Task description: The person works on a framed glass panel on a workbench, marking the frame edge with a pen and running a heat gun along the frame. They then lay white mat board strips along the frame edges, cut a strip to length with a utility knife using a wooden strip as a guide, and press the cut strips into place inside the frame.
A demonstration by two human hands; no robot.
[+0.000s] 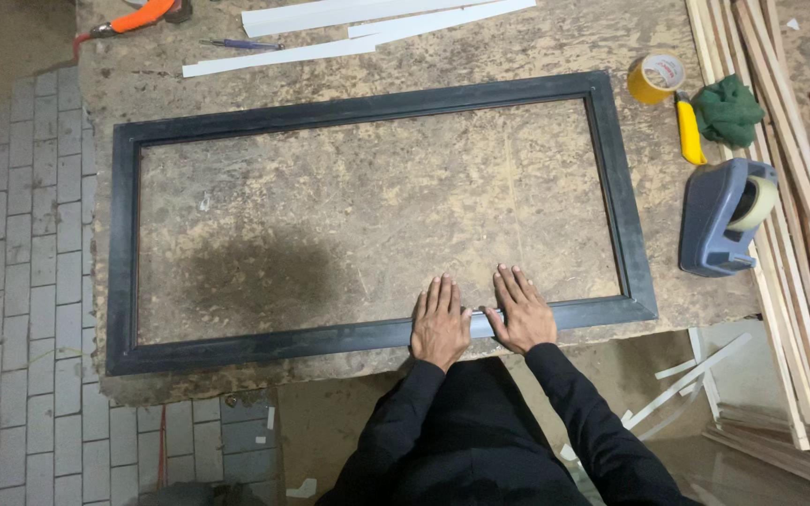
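Two hands lie flat on the near rail of a large black rectangular frame (372, 217), which rests face down across a rough chipboard surface (377, 206). My left hand (441, 323) and right hand (519, 315) sit side by side, fingers spread and pointing away from me, palms pressing down; neither grip is closed around anything, both are open and flat. Between them I see a short pale strip, tape by the look of it, crossing the rail, touched by the thumbs.

I judge the frame to be light for its span, stiff along each rail but liable to rack at the mitred corners if lifted by one side only. Its finish looks smooth, perhaps a little slick. I would take it by two opposite long rails, near their middles, or keep it flat and slide it.

Near the far right corner stand a yellow tape roll (656, 78), a yellow utility knife (689, 131), a green cloth (727, 111) and a grey tape dispenser (724, 217). Pale wooden slats (789, 150) lie along the right edge, white strips (358, 28) beyond the frame.
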